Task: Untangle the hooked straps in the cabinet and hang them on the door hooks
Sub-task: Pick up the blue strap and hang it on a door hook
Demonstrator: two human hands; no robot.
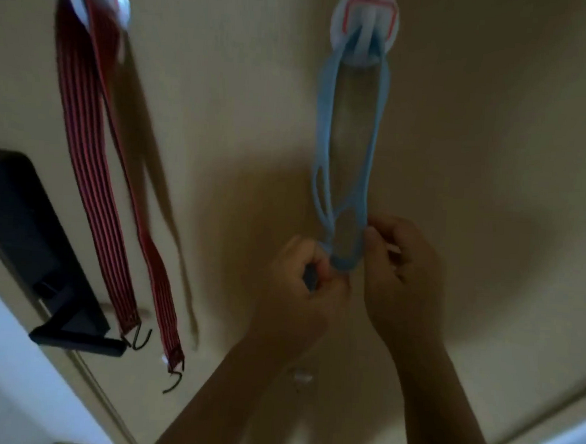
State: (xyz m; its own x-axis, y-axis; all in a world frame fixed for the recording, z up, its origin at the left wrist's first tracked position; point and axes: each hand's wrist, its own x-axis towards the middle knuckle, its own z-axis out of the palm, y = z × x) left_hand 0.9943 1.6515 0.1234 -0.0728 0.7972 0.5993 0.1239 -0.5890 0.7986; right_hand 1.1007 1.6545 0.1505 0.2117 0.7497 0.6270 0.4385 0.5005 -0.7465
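Note:
A light blue strap (325,127) hangs in a long loop from the right white door hook (364,27) on the beige door. My left hand (301,284) is closed around the loop's lower left end, which disappears inside the fist. My right hand (401,273) pinches the loop's lower right side between thumb and fingers. A red and black striped strap (93,161) hangs doubled over the left white door hook (96,0), its two ends with dark metal hooks (140,339) dangling free at the lower left.
A black door handle and lock plate (42,265) sits at the left edge of the door (494,165), close to the red strap's ends. A small pale object (301,375) shows between my forearms. Bright floor shows at both bottom corners.

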